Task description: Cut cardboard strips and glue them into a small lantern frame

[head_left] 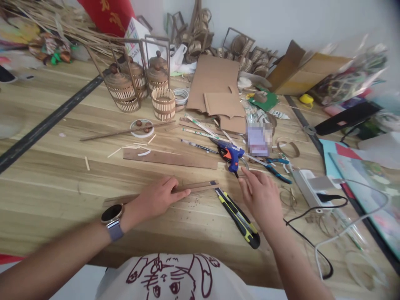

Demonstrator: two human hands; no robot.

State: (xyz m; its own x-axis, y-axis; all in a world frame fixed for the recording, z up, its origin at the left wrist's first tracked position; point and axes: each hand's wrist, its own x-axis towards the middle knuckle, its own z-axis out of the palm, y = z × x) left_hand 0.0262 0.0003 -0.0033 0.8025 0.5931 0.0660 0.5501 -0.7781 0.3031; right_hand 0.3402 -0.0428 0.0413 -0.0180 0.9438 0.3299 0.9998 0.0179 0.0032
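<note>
My left hand (pixel 164 192), with a watch on its wrist, is closed on a thin brown wooden strip (pixel 201 187) that lies low over the table. A yellow and black utility knife (pixel 238 218) rests to the right of it, its blade end touching or just under the strip's tip. My right hand (pixel 261 196) is beside the knife, fingers stretched forward with nothing visible in them. Just beyond its fingertips lies a blue hot glue gun (pixel 233 156) with an orange trigger; I cannot tell whether they touch its cable. A flat brown wooden board (pixel 170 158) lies farther back.
Small slatted wooden lanterns (pixel 123 93) and an open slatted cup (pixel 163 104) stand at the back left. Cardboard (pixel 215 79) lies behind the glue gun. Blue-handled pliers (pixel 278 171) and a white power strip (pixel 309 185) with cables are at the right.
</note>
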